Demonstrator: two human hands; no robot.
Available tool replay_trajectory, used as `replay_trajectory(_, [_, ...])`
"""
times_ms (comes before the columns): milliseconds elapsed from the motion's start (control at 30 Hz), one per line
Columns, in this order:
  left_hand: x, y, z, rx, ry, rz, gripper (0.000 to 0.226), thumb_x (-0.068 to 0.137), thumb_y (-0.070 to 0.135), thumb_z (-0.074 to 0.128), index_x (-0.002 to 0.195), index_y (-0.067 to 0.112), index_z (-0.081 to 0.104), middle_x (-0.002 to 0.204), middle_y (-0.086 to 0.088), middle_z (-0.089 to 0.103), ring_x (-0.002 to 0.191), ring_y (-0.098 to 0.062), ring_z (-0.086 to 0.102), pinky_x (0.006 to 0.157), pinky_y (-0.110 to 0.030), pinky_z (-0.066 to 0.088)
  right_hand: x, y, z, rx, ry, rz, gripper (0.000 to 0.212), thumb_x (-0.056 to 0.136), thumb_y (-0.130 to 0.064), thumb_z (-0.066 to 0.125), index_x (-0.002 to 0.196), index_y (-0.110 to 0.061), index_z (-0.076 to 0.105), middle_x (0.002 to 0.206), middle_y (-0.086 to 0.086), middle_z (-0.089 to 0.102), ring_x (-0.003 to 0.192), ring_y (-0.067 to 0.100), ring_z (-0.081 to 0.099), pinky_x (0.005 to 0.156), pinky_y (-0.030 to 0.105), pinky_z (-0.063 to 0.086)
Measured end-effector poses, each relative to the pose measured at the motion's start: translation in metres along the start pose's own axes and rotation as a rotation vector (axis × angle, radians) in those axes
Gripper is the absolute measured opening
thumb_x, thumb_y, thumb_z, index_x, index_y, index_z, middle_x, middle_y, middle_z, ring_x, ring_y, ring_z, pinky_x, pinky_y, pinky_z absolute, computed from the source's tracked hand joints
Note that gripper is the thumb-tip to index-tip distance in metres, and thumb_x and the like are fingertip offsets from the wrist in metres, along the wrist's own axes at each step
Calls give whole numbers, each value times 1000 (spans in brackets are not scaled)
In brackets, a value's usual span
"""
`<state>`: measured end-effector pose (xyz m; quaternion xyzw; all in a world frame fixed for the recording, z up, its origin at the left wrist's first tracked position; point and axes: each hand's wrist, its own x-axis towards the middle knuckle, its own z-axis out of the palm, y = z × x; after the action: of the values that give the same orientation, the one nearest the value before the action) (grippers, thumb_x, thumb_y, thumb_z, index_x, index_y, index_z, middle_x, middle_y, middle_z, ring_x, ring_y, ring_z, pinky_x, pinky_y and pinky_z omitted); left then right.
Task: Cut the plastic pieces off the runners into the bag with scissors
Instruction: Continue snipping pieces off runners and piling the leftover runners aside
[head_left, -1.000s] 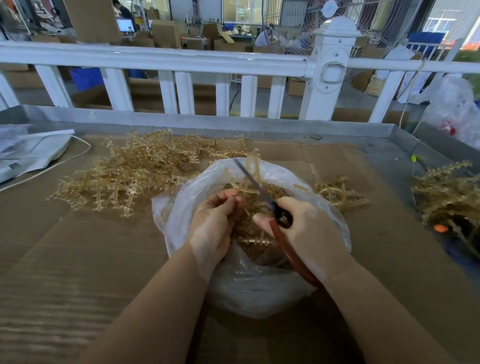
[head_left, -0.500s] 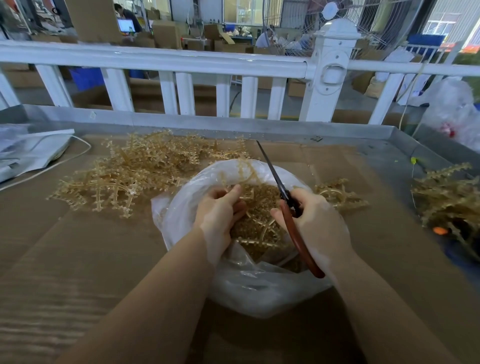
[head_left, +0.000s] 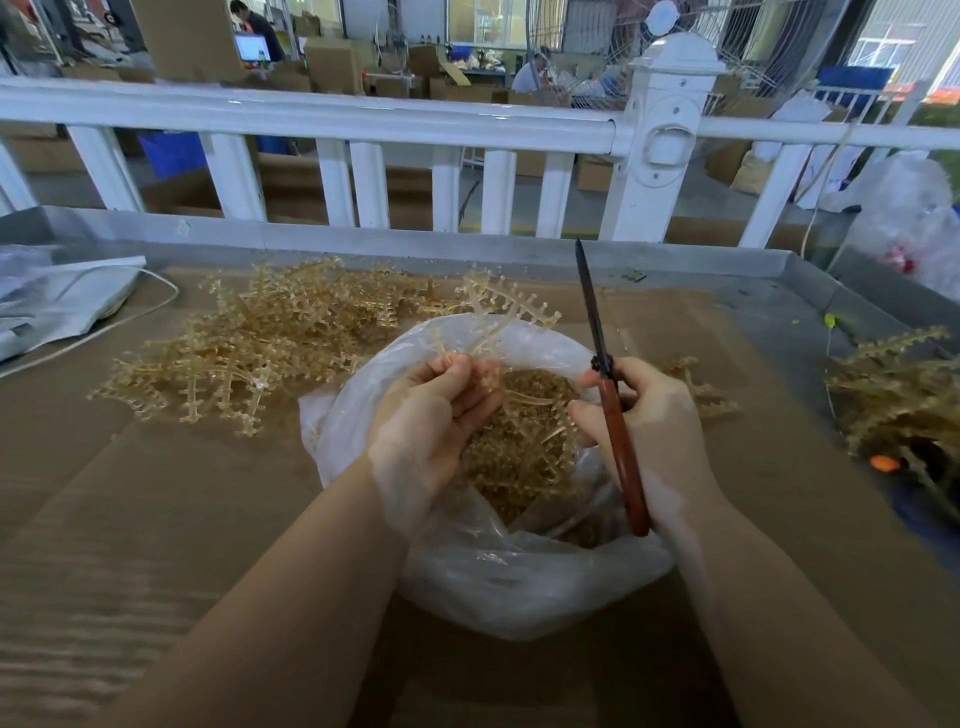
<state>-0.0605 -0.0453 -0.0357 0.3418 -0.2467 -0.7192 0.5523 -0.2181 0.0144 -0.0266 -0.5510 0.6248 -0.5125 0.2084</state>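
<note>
A clear plastic bag (head_left: 519, 587) lies open on the cardboard, holding a heap of tan plastic pieces (head_left: 524, 447). My left hand (head_left: 431, 431) pinches a tan branched runner (head_left: 498, 317) that sticks up over the bag's far rim. My right hand (head_left: 654, 431) grips scissors (head_left: 608, 395) with red-brown handles; the dark blades are together and point up and away. The scissors stand to the right of the runner, apart from it.
A pile of tan runners (head_left: 260, 348) lies behind and left of the bag. Another heap (head_left: 898, 395) sits at the right edge. A white bag with a cord (head_left: 62, 301) lies far left. A white railing (head_left: 363, 124) runs behind the metal table rim (head_left: 415, 239).
My left hand has lifted a runner out above the bag's far rim. The scissors have swung upright and shifted right with my right hand.
</note>
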Motion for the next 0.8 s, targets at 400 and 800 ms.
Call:
replay_trajectory(400, [-6, 12, 12, -35, -54, -49, 10, 94, 1, 48, 90, 3, 57, 73, -12, 72, 62, -16, 71, 62, -29, 60, 2, -13, -1, 181, -6, 78, 22, 81, 0, 66, 82, -21, 60, 64, 8, 64, 57, 21, 63, 43, 21, 47])
replay_trajectory(800, [-11, 40, 34, -124, -234, 20, 18, 97, 1, 41, 100, 1, 58, 80, -12, 69, 69, -16, 70, 71, -28, 58, 3, -26, -1, 354, -26, 164, 15, 84, 2, 63, 91, -12, 60, 61, 8, 63, 54, 19, 59, 41, 21, 40])
